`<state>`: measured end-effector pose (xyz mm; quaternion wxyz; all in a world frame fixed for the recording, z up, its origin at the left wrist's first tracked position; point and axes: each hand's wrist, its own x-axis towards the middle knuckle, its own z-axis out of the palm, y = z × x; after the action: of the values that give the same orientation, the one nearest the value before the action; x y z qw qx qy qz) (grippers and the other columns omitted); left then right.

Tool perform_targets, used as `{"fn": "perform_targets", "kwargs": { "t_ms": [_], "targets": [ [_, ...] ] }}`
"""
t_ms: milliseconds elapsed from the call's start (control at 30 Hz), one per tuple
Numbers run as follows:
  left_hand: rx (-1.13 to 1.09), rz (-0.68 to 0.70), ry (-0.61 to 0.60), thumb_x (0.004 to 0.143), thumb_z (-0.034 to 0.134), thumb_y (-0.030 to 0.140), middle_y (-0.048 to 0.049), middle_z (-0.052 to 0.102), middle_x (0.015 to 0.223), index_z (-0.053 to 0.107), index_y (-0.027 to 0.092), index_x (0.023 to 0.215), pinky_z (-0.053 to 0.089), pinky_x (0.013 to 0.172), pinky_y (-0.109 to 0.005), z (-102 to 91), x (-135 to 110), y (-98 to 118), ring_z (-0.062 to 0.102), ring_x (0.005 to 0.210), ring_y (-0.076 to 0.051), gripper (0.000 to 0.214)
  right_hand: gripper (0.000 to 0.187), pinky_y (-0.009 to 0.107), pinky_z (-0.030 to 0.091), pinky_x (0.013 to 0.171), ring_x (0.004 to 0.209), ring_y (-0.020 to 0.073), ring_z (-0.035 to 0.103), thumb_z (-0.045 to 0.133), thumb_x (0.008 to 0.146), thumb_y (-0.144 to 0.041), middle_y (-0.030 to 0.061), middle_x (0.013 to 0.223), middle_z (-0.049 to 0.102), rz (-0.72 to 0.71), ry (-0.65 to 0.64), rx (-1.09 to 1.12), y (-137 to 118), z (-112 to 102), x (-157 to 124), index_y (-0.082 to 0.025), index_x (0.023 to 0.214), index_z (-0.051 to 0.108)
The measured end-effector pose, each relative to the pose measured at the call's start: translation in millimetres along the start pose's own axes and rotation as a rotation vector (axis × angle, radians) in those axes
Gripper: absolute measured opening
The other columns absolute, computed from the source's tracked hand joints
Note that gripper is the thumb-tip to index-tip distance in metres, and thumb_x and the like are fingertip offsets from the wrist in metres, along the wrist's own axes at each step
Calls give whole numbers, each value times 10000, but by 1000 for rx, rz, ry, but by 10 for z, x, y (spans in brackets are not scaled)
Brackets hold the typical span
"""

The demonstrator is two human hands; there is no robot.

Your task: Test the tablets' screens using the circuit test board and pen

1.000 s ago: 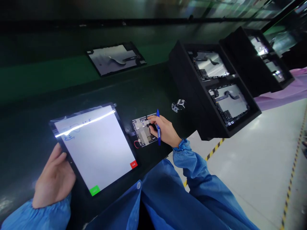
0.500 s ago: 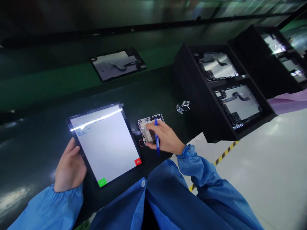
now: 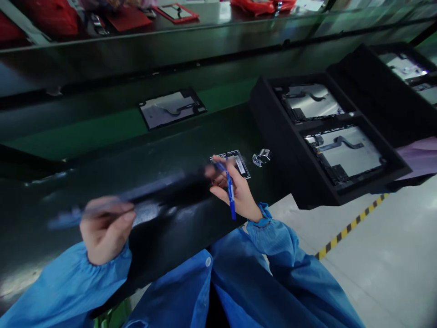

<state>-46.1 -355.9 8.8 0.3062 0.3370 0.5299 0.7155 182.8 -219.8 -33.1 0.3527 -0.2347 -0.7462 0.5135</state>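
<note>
My left hand (image 3: 104,230) is closed on the near edge of a tablet (image 3: 153,191), which is tipped up almost edge-on and smeared by motion into a dark band above the bench. My right hand (image 3: 235,191) is closed round a blue pen (image 3: 230,193), its fingertips at the tablet's far end. A small circuit board (image 3: 237,161) lies on the dark bench (image 3: 164,146) just beyond those fingers. Both of my sleeves are blue.
A black two-compartment tray (image 3: 273,136) holding opened tablet backs stands to the right, with a second black tray (image 3: 358,86) behind it. A small metal clip (image 3: 261,157) lies beside the board. Another panel (image 3: 170,108) rests on the green belt. Floor with a yellow-black stripe (image 3: 351,225) lies right.
The tablet, lying flat with a lit white screen, has been lifted and turned edge-on by both hands. My right hand left the circuit board. The camera view tilted upward.
</note>
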Motion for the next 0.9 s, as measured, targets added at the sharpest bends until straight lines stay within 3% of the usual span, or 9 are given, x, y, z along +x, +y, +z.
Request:
{"fn": "perform_targets", "kwargs": {
  "t_ms": [67,133,267,400,500,567,667,733,900],
  "targets": [
    [120,138,-383,858,708,273,-8,796,902,807,344,887,539,1018,-589,-131,-129,15,758,914,-305,126,313,343,600,893,1021,197,709,600,975,-275,41,1221,700,-52,-44,-49,-49,-32,-115,-291,1288,600],
    [305,249,-657,971,553,274,-51,784,1021,774,345,1111,526,1011,-646,-293,-273,-29,743,993,-335,271,226,359,582,963,1096,191,691,552,981,-165,38,1225,708,-132,-134,-137,-32,-61,-265,-263,1147,670],
    [840,432,-945,1005,412,102,-70,599,1427,519,283,1459,354,1187,-583,-597,-536,-242,525,1361,-261,501,266,340,617,801,947,180,691,503,969,-69,78,1310,686,-323,-294,-499,117,-39,-522,-197,1130,671],
    [1152,548,-1145,973,405,10,-89,480,1541,323,222,1570,219,1247,-538,-806,-648,-364,395,1458,-243,639,245,342,615,736,903,198,664,507,955,-69,64,1277,709,-406,-411,-682,172,-56,-645,-175,1099,675],
    [1145,490,-1104,990,385,59,-59,500,1533,354,246,1556,305,1221,-452,-851,-593,-323,448,1424,-231,597,255,313,605,782,895,165,671,523,935,-61,41,1221,732,-313,-292,-582,111,-162,-639,-210,1078,672],
    [1105,411,-973,992,417,98,-37,557,1485,438,269,1499,400,1146,-381,-751,-476,-282,532,1343,-216,536,238,295,592,791,892,152,680,535,932,-70,32,1140,750,-198,-147,-521,74,-227,-548,-225,1047,676],
    [1037,290,-744,996,474,173,-59,660,1331,581,218,1340,472,1019,-356,-355,-186,-283,615,1176,-217,363,254,308,576,784,890,178,668,595,904,-127,31,1028,733,-61,-13,-551,112,-252,-254,-235,1121,672],
    [993,276,-661,1011,459,240,-80,710,1184,662,170,1198,490,939,-365,-3,49,-349,620,1076,-234,285,402,357,562,865,985,224,644,656,842,-155,51,1072,702,-47,-44,-602,216,-223,-1,-227,1237,630],
    [1063,140,-662,1000,383,348,-97,736,1069,702,125,1144,461,911,-409,665,543,-654,596,962,-269,415,533,414,483,1006,1145,273,571,653,715,-116,68,1164,686,-38,-171,-527,526,-190,413,-196,1238,585]
  ]
}}
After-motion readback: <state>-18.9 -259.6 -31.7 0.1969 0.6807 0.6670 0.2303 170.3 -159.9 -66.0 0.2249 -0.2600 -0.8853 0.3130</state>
